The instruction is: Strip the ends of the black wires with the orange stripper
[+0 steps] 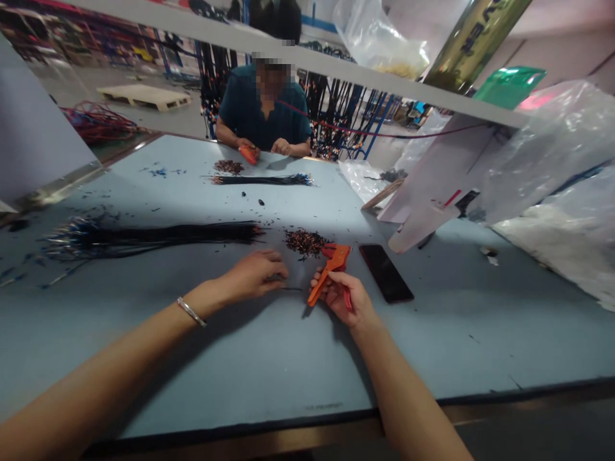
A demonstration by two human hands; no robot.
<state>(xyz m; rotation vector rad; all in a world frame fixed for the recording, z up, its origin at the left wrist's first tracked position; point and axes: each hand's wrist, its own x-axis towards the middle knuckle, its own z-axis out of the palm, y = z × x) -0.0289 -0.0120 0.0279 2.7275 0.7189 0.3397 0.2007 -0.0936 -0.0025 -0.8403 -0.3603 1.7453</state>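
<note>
My right hand (348, 298) is wrapped round an orange and red hand tool (331, 272), which looks like wire strippers. Its head points away from me, beside a pile of small dark and copper-coloured offcuts (305, 242). To the left, my left hand (262, 272) is closed in a pinch on a thin black wire (291, 289), whose end sticks out toward the tool without touching it. Beyond my left hand lies a long bundle of black wires (177, 238), with blue and silvery ends at the left.
A dark phone (385, 273) lies right of the tool. Across the table (216, 378), a co-worker (264, 109) holds an orange tool (248, 153) behind a second wire bundle (262, 180). Clear plastic bags (567, 218) and a leaning white panel (435, 173) stand at the right.
</note>
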